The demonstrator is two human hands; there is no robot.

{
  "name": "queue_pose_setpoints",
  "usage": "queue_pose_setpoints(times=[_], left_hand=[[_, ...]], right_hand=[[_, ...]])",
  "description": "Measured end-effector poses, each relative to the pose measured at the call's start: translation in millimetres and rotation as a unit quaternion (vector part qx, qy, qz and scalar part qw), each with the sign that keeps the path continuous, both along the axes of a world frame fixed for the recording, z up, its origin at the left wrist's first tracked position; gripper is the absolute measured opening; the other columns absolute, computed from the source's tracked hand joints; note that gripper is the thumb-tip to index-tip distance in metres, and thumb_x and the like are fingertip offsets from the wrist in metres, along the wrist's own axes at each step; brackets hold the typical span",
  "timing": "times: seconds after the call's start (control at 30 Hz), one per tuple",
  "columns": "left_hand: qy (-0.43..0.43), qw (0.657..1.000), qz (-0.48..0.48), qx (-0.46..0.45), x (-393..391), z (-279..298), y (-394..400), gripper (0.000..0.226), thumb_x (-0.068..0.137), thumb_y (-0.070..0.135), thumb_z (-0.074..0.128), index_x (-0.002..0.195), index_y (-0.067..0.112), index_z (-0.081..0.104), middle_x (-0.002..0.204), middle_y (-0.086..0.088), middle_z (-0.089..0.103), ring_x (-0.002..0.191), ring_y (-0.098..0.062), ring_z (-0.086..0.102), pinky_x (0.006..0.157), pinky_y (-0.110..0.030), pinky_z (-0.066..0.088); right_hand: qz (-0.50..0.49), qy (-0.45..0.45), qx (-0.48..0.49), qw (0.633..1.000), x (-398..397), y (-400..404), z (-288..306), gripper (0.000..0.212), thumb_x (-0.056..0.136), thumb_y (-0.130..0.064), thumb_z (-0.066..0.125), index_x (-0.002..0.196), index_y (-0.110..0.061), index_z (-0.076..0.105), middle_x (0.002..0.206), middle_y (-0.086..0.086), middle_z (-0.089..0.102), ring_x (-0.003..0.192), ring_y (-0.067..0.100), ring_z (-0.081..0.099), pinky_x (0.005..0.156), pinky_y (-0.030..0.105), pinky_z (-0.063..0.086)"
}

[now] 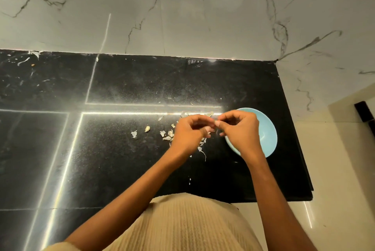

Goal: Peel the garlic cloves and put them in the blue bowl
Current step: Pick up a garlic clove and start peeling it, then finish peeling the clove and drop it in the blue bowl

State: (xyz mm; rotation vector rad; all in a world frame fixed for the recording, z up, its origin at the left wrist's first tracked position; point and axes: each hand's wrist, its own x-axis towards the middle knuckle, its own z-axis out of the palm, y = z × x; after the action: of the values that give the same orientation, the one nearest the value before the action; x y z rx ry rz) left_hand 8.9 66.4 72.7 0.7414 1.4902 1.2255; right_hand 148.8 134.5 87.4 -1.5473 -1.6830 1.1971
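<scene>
Beige ribbed top [182, 226] fills the bottom edge, your forearms running up from it to the work spot. Your left hand [188, 133] and right hand [241, 129] meet fingertip to fingertip above the black desk [121, 149], just left of the blue bowl [267, 129]. Both hands have fingers curled in, pinching something small between them; likely a garlic clove, but it's hidden by the fingers, so I can't confirm. Right hand sits partly over the bowl's left side. Bowl interior that shows looks bare; the rest is covered by the hand, can't tell if cloves are in it.

Papery garlic skins [168, 135] lie scattered on the desk under and left of your hands. One loose garlic clove [147, 128] sits further left, apart from the pile, seemingly still in its skin.

Step in hand, as I judge it: peeling, mid-strip, not yet dropping. Next move calls for pulling the last skin free, letting it fall on the desk not in the bowl, then a short shift right to release the clove into the bowl. After that, reach left for the loose clove.
</scene>
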Motion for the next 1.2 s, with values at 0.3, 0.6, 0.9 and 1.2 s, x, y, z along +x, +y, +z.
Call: queue_pose_setpoints(times=[0.3, 0.6, 0.9, 1.2], left_hand=[[0.315, 0.909, -0.27, 0.02, 39.4, -33.1, -1.2, 0.06, 0.088, 0.01, 0.068, 0.145, 0.008, 0.051, 0.153, -0.007, 0.048, 0.143, -0.02, 0.039, 0.12, -0.028, 0.023], [0.265, 0.945, -0.193, -0.008, 8.1, -40.9, -16.7, 0.037, 0.092, 0.005, 0.066, 0.129, 0.01, 0.065, 0.126, -0.006, 0.069, 0.115, -0.015, 0.063, 0.104, -0.031, 0.05], [0.306, 0.944, 0.114, -0.051, -55.8, -80.6, -76.9, 0.03, 0.088, -0.005, 0.063, 0.11, 0.014, 0.069, 0.102, 0.002, 0.068, 0.091, -0.006, 0.064, 0.084, -0.025, 0.055], [0.364, 0.921, 0.129, -0.058, -79.6, -98.3, -85.9, 0.038, 0.081, -0.006, 0.066, 0.115, 0.012, 0.067, 0.11, 0.002, 0.062, 0.104, -0.015, 0.055, 0.093, -0.041, 0.052]], right_hand=[[-0.08, -0.098, -0.008, 0.992, 44.6, 7.4, -37.4, 0.022, 0.083, 0.003, 0.079, 0.09, -0.018, 0.079, 0.092, -0.001, 0.076, 0.086, 0.01, 0.071, 0.081, 0.023, 0.058], [-0.047, -0.078, 0.067, 0.994, 4.3, -7.9, -38.5, 0.018, 0.084, 0.002, 0.074, 0.09, -0.014, 0.081, 0.081, -0.01, 0.072, 0.077, -0.004, 0.067, 0.072, 0.001, 0.045], [0.204, -0.145, 0.07, 0.966, -64.8, -36.7, -79.2, 0.018, 0.086, -0.008, 0.073, 0.1, -0.015, 0.079, 0.094, -0.001, 0.074, 0.079, 0.012, 0.066, 0.081, 0.032, 0.058], [0.276, -0.276, 0.148, 0.909, -96.6, -36.5, -102.2, 0.013, 0.09, 0.0, 0.06, 0.092, -0.004, 0.073, 0.094, 0.007, 0.06, 0.098, 0.025, 0.057, 0.076, 0.039, 0.052]])
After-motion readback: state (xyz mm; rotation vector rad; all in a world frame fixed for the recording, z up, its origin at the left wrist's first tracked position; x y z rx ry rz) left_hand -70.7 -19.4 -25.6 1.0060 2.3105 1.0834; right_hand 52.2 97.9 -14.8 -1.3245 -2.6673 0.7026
